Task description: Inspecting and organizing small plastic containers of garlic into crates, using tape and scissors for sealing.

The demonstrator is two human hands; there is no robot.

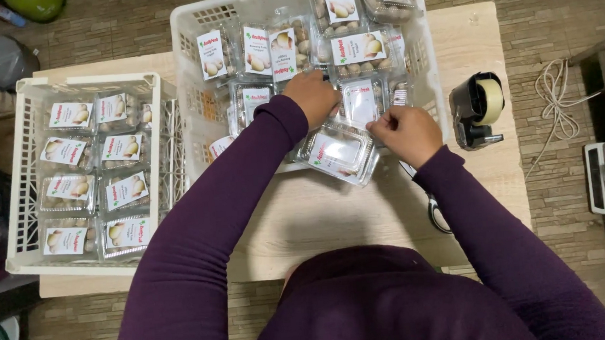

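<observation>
Both arms in purple sleeves stretch forward, left hand (313,95) and right hand (406,133) curled into loose fists, close together.

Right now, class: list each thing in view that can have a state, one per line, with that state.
Clamshell box: shut, tilted on the crate edge, held.
Left hand: gripping the box.
Right hand: pinching the box's edge.
Middle crate: loosely filled.
Left crate: packed in rows.
Tape dispenser: loaded, idle.

A small food-packing workplace: white plastic crates (170,101) full of labelled clear clamshell packs (123,191) crowd a wooden table (334,217), a tape dispenser (479,108) near its right edge.
</observation>
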